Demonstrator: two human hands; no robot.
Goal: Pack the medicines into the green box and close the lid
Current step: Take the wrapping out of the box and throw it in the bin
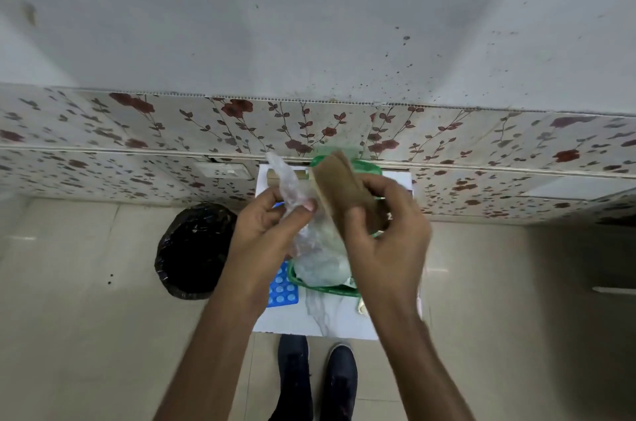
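Note:
My left hand (272, 224) pinches a clear plastic bag (292, 193) that hangs down over the green box (323, 288). My right hand (385, 231) grips a flat brown paper packet (340, 186), held tilted above the box. The box stands on a small white marble-pattern table (327, 317); only its near rim and part of its far green edge (368, 166) show, and its inside is hidden by the bag and my hands. A blue blister strip of pills (284, 290) lies on the table left of the box. A small foil item (361, 308) lies at the right of the box.
A black-lined waste bin (192, 248) stands on the floor left of the table. The table is against a floral-tiled wall (172, 131) with a white socket plate (223, 171). My dark shoes (316, 376) are on the beige floor tiles below the table's near edge.

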